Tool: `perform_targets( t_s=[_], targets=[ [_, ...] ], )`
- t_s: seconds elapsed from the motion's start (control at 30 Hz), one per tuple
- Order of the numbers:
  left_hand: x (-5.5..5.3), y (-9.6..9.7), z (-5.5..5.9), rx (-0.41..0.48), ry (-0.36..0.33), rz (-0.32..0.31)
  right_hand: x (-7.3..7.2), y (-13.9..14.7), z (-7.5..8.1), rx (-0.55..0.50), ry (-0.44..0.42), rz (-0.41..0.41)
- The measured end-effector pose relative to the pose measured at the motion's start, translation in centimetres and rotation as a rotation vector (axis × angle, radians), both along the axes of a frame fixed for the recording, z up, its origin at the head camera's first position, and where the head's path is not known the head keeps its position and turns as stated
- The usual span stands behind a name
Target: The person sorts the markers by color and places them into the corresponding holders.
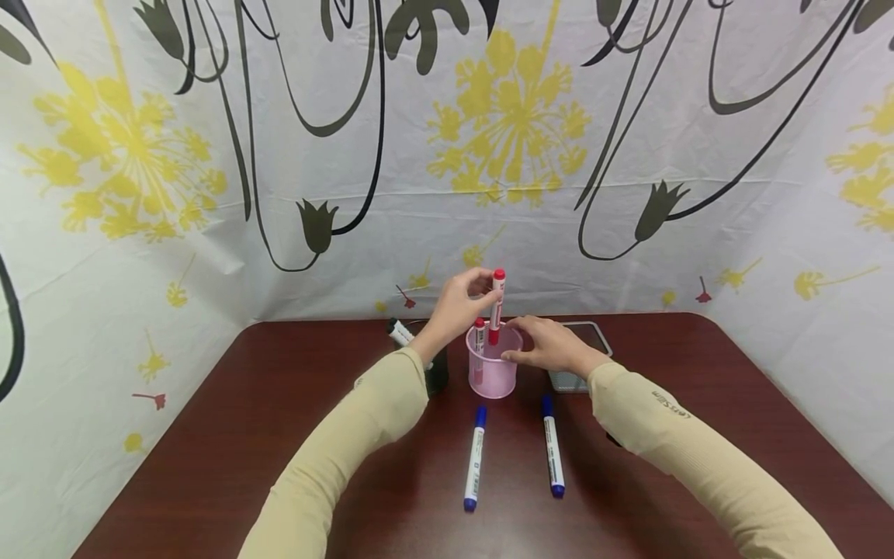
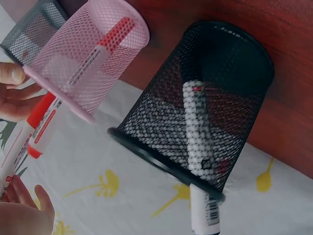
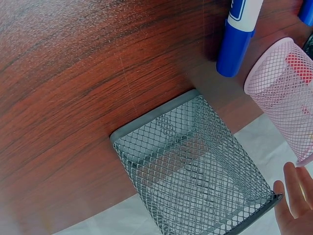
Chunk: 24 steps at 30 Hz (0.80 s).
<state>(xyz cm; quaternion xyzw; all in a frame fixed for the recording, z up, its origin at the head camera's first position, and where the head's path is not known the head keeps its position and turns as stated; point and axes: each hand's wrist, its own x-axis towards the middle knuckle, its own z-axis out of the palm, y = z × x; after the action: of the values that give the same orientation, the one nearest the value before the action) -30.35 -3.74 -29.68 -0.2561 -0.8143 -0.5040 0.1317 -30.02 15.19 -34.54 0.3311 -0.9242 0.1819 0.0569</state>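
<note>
My left hand (image 1: 457, 307) pinches a red marker (image 1: 497, 299) upright, its lower end inside the mouth of a pink mesh pen cup (image 1: 492, 380). Another red marker (image 1: 479, 341) leans inside that cup, showing through the mesh in the left wrist view. My right hand (image 1: 552, 344) grips the cup's rim from the right, thumb on the near side and fingers on the far side. In the right wrist view, the fingertips (image 3: 289, 169) are right at the pink rim.
Left of the pink cup stands a black mesh cup (image 2: 230, 98) holding a black-and-white marker (image 2: 198, 132). A grey square mesh holder (image 3: 195, 166) stands to the right. Two blue-capped markers, one left (image 1: 475, 458) and one right (image 1: 552, 450), lie on the table nearer me. Patterned cloth (image 1: 419, 155) hangs behind.
</note>
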Motion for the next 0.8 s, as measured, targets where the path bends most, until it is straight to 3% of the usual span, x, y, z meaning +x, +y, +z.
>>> perform_targets(
  t_s=[0.33, 0.8],
  targets=[
    [-0.3, -0.1, -1.9, -0.001, -0.036, 0.012, 0.0, 0.0, -0.1, 0.003, 0.000, -0.001],
    [-0.1, -0.3, -3.3, -0.023, -0.076, 0.019, -0.1, -0.2, 0.6, 0.043, 0.003, 0.019]
  ],
)
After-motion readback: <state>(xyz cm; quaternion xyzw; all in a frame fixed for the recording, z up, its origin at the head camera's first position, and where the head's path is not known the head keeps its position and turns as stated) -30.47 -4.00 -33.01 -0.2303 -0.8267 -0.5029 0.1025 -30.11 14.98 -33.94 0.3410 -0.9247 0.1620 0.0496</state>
